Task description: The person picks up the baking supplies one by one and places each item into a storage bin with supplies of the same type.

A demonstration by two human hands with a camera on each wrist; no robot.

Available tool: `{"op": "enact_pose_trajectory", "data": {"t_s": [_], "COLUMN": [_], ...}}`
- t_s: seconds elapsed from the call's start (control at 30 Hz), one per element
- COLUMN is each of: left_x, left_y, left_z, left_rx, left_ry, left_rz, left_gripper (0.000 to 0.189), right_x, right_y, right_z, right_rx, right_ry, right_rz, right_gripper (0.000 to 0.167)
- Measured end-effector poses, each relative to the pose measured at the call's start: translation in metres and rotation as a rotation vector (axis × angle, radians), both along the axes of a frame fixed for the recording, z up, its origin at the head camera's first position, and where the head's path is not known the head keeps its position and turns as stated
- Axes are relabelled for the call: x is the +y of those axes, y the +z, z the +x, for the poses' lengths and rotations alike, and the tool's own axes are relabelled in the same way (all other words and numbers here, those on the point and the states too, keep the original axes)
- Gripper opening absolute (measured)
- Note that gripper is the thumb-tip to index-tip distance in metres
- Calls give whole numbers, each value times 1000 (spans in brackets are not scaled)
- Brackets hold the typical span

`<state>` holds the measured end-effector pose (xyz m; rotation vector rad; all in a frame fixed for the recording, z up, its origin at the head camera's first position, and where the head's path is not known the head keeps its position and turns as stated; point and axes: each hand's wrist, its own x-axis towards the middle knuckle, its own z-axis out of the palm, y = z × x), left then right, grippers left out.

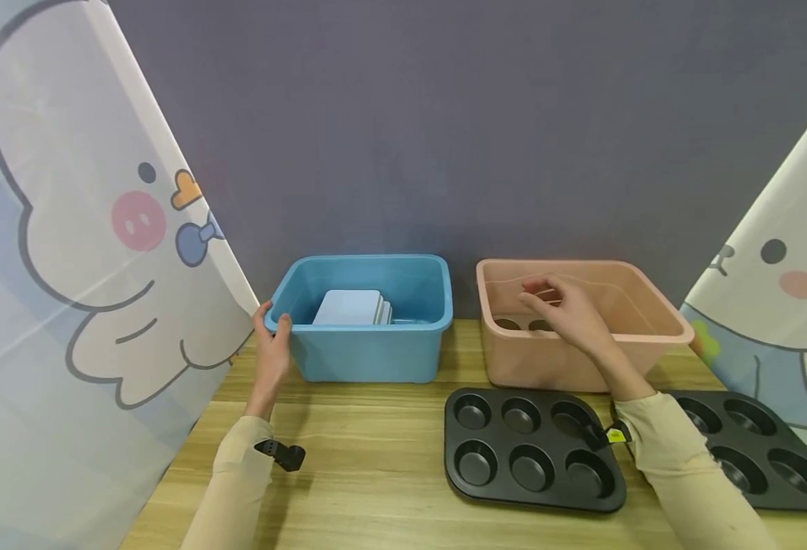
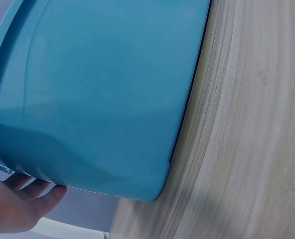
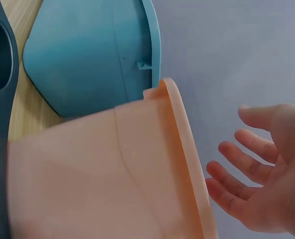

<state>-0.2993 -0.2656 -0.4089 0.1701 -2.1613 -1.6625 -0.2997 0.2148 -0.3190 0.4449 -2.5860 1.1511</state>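
At the left front corner of the blue plastic bin (image 1: pixel 365 357), my left hand (image 1: pixel 272 355) grips the rim, thumb at the front and fingers around the side. The left wrist view shows those fingers (image 2: pixel 48 201) bent against the bin's wall. Inside the bin lies a stack of white, box-like pieces (image 1: pixel 348 307). My right hand (image 1: pixel 575 315) hovers over the pink bin (image 1: pixel 540 368) with loosely bent fingers and nothing in them. In the right wrist view its fingertips are just beyond the bin's rim (image 3: pixel 190 144). Dark round shapes (image 1: pixel 508 324) show inside the pink bin, partly hidden.
A black six-cup muffin pan (image 1: pixel 499 439) lies on the wooden table (image 1: pixel 348 466) before the pink bin. Another muffin pan (image 1: pixel 753 443) is to its right, partly behind my right forearm. A grey wall (image 1: pixel 458 153) stands behind both bins, with cartoon-printed sheets at the sides.
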Motion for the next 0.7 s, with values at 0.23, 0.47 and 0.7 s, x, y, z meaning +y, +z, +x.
{"op": "enact_pose_trajectory", "data": {"t_s": [0.23, 0.47, 0.7], "left_x": [0, -3, -3], "left_y": [0, -2, -2], "left_z": [0, -1, -1], "left_rx": [15, 28, 26], "left_ry": [-4, -7, -13], "left_rz": [8, 16, 15], "left_gripper": [63, 62, 64], "right_x": [17, 34, 55], "right_y": [-1, -8, -14], "right_z": [5, 8, 13], "right_rx": [25, 79, 117], "right_ry": [-25, -25, -45], "right_rz": [20, -4, 8], "right_gripper": [39, 36, 33]}}
